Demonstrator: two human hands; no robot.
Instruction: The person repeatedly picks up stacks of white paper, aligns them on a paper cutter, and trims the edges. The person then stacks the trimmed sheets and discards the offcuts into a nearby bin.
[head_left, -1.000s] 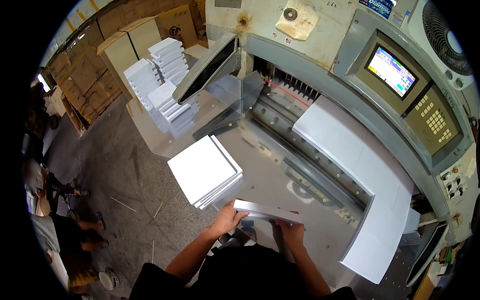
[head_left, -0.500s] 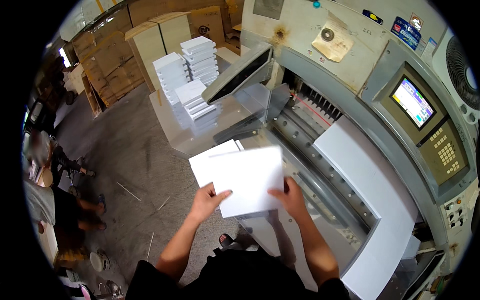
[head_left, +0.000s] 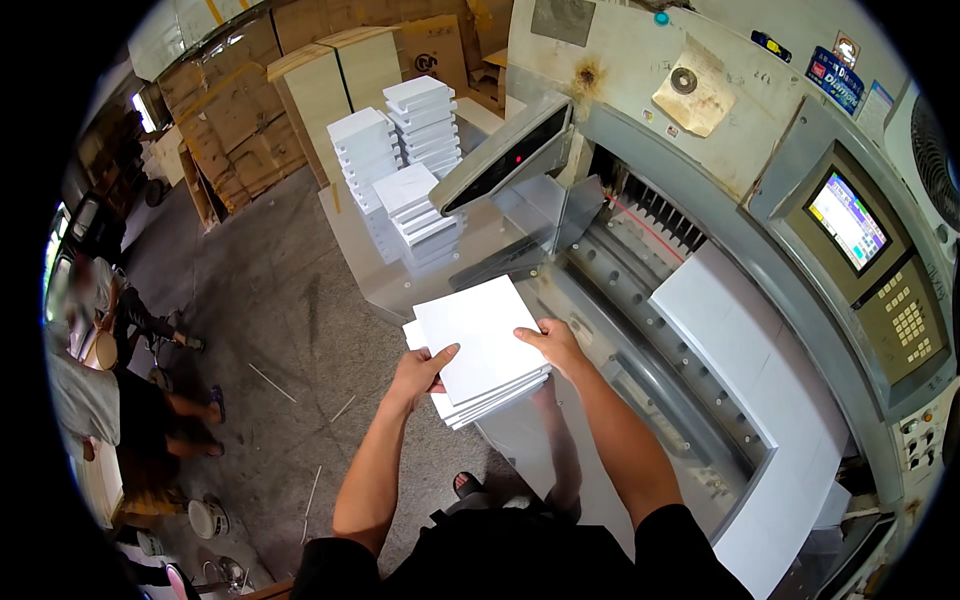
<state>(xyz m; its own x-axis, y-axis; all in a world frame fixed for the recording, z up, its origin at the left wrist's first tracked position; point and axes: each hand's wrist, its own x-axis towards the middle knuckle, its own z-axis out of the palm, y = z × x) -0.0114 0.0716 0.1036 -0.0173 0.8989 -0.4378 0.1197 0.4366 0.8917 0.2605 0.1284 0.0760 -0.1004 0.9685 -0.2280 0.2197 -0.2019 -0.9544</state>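
Head: paper (head_left: 485,335) btwn hands (head_left: 412,379) (head_left: 558,346), bucket (head_left: 207,519) L

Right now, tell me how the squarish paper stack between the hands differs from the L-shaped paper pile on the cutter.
The squarish paper stack is compact; the L-shaped paper pile covers far more area. The left hand and right hand touch the squarish paper stack, but neither touches the L-shaped paper pile. Both are white.

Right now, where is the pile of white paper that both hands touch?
In the head view, the pile is near the middle, between the left hand and the right hand, left of the long white paper stack.
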